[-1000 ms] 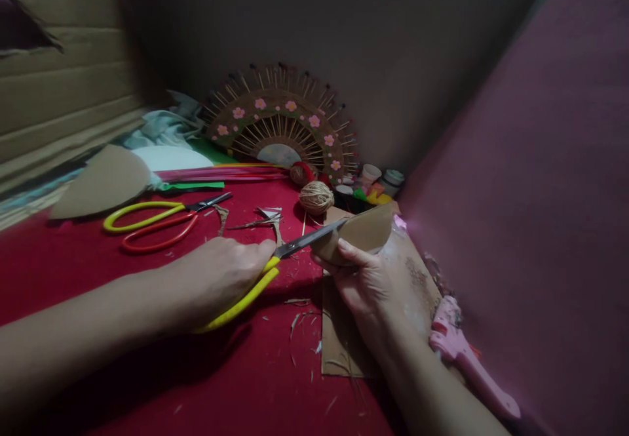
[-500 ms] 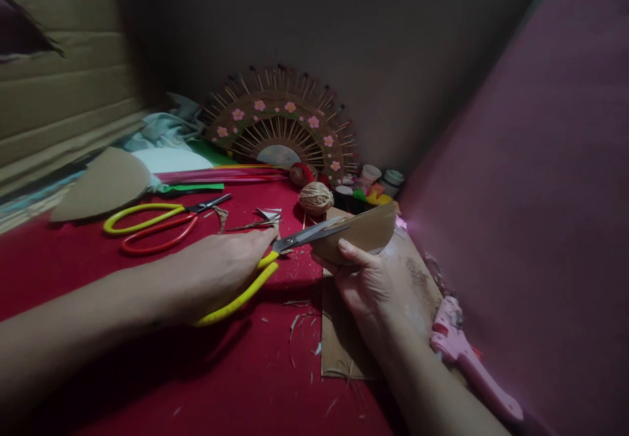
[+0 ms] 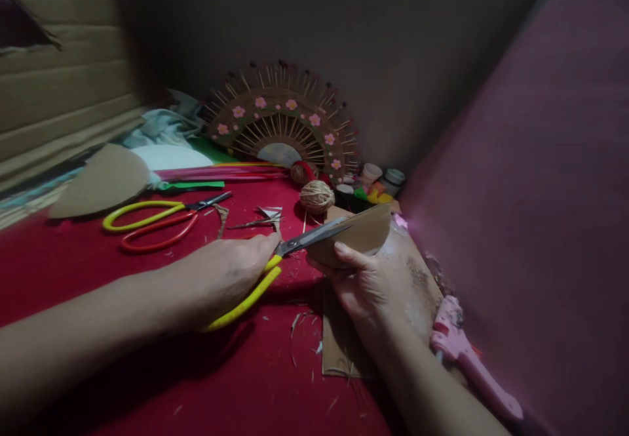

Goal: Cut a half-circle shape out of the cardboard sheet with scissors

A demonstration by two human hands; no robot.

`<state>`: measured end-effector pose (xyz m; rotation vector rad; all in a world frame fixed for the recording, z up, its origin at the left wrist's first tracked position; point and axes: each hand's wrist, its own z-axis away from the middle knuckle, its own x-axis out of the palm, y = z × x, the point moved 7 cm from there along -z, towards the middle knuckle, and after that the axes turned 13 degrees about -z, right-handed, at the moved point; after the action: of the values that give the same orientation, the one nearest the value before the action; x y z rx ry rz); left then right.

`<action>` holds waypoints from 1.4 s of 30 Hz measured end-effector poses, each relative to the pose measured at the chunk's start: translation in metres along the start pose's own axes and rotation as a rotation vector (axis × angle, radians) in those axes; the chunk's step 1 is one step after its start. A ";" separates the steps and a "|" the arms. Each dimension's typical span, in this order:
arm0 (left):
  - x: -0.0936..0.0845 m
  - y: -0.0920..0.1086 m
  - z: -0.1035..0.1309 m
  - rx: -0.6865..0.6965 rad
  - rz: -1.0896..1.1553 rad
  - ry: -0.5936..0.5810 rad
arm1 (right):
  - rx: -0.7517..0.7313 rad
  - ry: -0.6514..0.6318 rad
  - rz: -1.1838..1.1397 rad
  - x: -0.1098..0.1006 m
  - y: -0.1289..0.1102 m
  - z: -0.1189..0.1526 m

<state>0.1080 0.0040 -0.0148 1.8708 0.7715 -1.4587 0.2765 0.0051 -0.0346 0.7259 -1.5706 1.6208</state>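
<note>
My left hand [image 3: 236, 272] is closed around the yellow handles of a pair of scissors [image 3: 297, 242]. The scissor blades reach right and lie along the upper edge of a curved piece of brown cardboard [image 3: 366, 229]. That cardboard is gripped in my right hand [image 3: 361, 285], its thumb on the near face and the other fingers mostly hidden behind or under it. Below my right hand lies a flat cardboard rectangle [image 3: 339, 351] on the red cloth [image 3: 246, 383]. Thin trimmings are scattered around it.
A second pair of scissors [image 3: 157, 223] with yellow and red handles lies at left, beside a cardboard cone shape [image 3: 105, 183]. A ball of twine [image 3: 317, 197] sits before a decorated stick fan [image 3: 285, 118]. A pink glue gun [image 3: 466, 357] rests at right.
The scissor blades look closer together than before. My left hand has shifted slightly right, and the cardboard in my right hand slightly left.
</note>
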 end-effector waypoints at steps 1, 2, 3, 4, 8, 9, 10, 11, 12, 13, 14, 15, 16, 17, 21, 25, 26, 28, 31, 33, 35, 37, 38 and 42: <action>0.000 0.001 0.000 0.004 -0.031 -0.003 | 0.005 0.000 -0.002 0.000 0.001 0.000; 0.000 0.002 0.000 0.002 -0.060 -0.006 | 0.007 0.002 -0.001 -0.001 0.002 0.000; 0.000 0.002 0.000 0.001 -0.081 -0.014 | 0.007 0.007 0.000 -0.001 0.002 0.000; 0.001 0.003 0.000 0.000 -0.092 -0.024 | 0.009 0.013 0.002 -0.002 0.002 0.000; 0.002 0.007 -0.001 0.030 -0.135 -0.068 | -0.006 0.010 -0.002 -0.002 0.002 0.001; 0.002 0.008 -0.001 0.035 -0.145 -0.065 | -0.009 0.008 -0.005 -0.002 0.002 0.001; 0.001 0.008 -0.001 0.040 -0.154 -0.058 | -0.010 0.005 -0.007 -0.002 0.003 0.001; 0.000 0.009 -0.001 0.045 -0.163 -0.053 | -0.009 0.005 -0.006 -0.001 0.003 0.002; 0.000 0.009 -0.001 0.051 -0.170 -0.053 | -0.008 0.007 -0.005 -0.001 0.003 0.002; 0.000 0.009 -0.001 0.053 -0.177 -0.053 | -0.009 0.011 -0.004 -0.001 0.003 0.003; -0.001 0.008 -0.001 0.050 -0.184 -0.049 | -0.011 0.015 -0.003 -0.001 0.003 0.003; -0.002 0.008 0.000 0.049 -0.190 -0.043 | -0.010 0.019 -0.002 -0.002 0.003 0.003; -0.003 0.008 0.000 0.045 -0.198 -0.036 | -0.010 0.025 -0.001 -0.002 0.004 0.003; -0.004 0.008 0.000 0.041 -0.210 -0.032 | -0.009 0.027 0.000 -0.002 0.004 0.003; -0.003 0.010 0.001 0.058 -0.281 -0.079 | -0.007 0.011 -0.007 -0.002 0.004 0.002; -0.003 0.011 0.002 0.044 -0.193 -0.135 | -0.010 0.022 -0.014 -0.002 0.005 0.001; -0.003 0.011 0.002 0.037 -0.153 -0.143 | -0.011 0.027 -0.015 -0.002 0.005 0.001; -0.003 0.012 0.003 0.024 -0.092 -0.152 | -0.017 0.032 -0.014 -0.002 0.005 0.002; -0.003 0.012 0.003 0.024 -0.066 -0.131 | -0.018 0.045 -0.002 -0.001 0.005 0.003; -0.002 0.012 0.003 0.042 -0.087 -0.109 | -0.018 0.049 0.005 -0.002 0.005 0.003; 0.000 0.012 0.003 0.065 -0.133 -0.085 | -0.018 0.043 0.010 -0.002 0.005 0.003; 0.001 0.012 0.003 0.097 -0.179 -0.058 | -0.019 0.032 0.018 -0.002 0.005 0.003; 0.002 0.012 0.003 0.107 -0.196 -0.044 | -0.018 0.030 0.021 -0.002 0.006 0.003; -0.001 0.010 0.003 0.105 -0.233 0.020 | -0.006 0.032 0.014 -0.002 0.007 0.003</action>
<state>0.1140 -0.0043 -0.0131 1.9268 0.9657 -1.6535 0.2713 0.0018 -0.0396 0.6834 -1.5601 1.6299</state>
